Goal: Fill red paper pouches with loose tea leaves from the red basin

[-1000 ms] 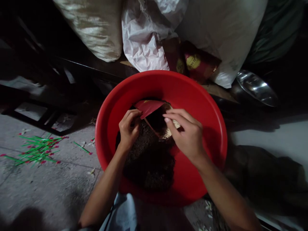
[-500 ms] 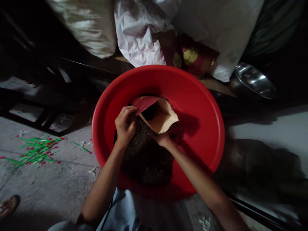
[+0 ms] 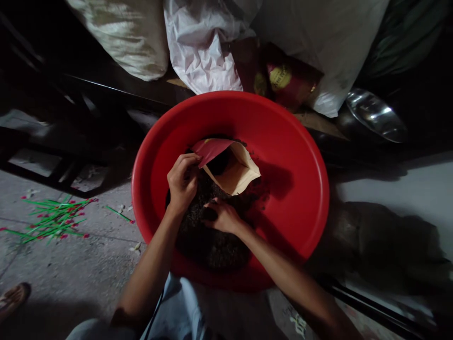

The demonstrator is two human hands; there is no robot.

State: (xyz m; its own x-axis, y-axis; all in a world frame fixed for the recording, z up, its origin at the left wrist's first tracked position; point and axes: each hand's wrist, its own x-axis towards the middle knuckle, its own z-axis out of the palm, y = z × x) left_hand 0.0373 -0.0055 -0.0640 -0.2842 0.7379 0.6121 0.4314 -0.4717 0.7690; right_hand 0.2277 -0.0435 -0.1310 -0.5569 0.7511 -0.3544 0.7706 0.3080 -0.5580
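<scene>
A big red plastic basin (image 3: 293, 156) stands on the floor in front of me, with a heap of dark loose material (image 3: 212, 241) in its bottom. My left hand (image 3: 182, 182) pinches the near edge of a red paper pouch (image 3: 230, 165) and holds its mouth wide; the inside is tan. My right hand (image 3: 222, 217) lies on the dark heap just below the pouch, its fingers curled into the material, which looks like a scooped handful.
White and pale sacks (image 3: 205, 47) are piled behind the basin, with dark red printed pouches (image 3: 279, 78) among them. A shiny metal bowl (image 3: 375, 115) is at the right. Green sticks with red tips (image 3: 53, 217) lie on the concrete floor at left. Someone's sandalled foot (image 3: 12, 297) shows at the lower left.
My right hand has left the pouch's mouth and come down onto the dark heap, curling its fingers into it. My left hand has kept hold of the pouch.
</scene>
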